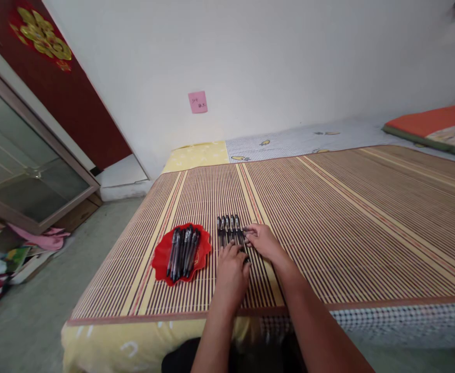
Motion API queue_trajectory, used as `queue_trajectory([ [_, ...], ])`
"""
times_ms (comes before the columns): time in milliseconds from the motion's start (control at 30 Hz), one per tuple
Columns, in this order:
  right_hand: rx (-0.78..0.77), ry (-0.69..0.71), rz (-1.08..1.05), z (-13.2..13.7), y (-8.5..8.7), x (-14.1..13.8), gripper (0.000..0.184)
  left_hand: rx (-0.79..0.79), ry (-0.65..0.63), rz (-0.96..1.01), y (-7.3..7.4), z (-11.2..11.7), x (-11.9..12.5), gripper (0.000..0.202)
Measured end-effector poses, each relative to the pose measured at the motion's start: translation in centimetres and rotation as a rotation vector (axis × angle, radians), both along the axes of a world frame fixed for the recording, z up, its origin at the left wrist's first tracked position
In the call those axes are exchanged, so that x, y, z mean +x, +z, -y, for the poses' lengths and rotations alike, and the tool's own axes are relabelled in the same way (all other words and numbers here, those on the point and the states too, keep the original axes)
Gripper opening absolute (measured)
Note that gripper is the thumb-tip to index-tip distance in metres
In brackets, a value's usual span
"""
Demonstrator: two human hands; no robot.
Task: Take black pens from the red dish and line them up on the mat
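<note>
While the cabinet (25, 155) stands at the far left, a strip of floor (83, 238) separates it from the left edge of the bed (111, 339). The mat (351, 228) covers most of the bed, with its brown front edge close to the person. The red plate (160, 256) lies inside the left and front edges, and it carries a bundle of pens (182, 254). After a narrow gap of mat comes a row of pens (228, 224), side by side, five caps visible. The left hand (232, 272) lies over the lower part of this row, its fingers bent; whether its grip is closed on a pen, I cannot tell. The right hand (265, 241) is at the row's right edge, and its grip I also cannot tell. Further right, the mat extends widely towards the quilt (433, 123).
</note>
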State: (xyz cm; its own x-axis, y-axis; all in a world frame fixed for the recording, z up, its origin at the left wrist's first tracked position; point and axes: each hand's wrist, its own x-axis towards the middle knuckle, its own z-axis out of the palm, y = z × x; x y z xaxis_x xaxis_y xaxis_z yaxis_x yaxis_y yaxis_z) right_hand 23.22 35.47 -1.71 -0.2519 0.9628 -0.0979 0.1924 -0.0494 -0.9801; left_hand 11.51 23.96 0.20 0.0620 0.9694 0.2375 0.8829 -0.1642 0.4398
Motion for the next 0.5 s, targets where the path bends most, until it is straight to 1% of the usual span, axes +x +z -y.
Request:
queue_trajectory([
  [133, 0.017, 0.005, 0.019, 0.08, 0.09, 0.04, 0.028, 0.013, 0.013, 0.016, 0.04, 0.04, 0.00, 0.017],
  [233, 0.031, 0.011, 0.037, 0.14, 0.19, 0.07, 0.031, 0.011, -0.014, 0.011, 0.04, 0.10, 0.16, 0.020],
  [333, 0.044, 0.017, 0.056, 0.17, 0.23, 0.08, 0.033, -0.023, -0.045, -0.028, 0.01, 0.12, 0.38, 0.022],
  [500, 0.094, 0.019, 0.124, 0.09, 0.36, 0.25, 0.036, -0.068, -0.055, -0.066, 0.12, 0.11, 0.50, 0.023],
])
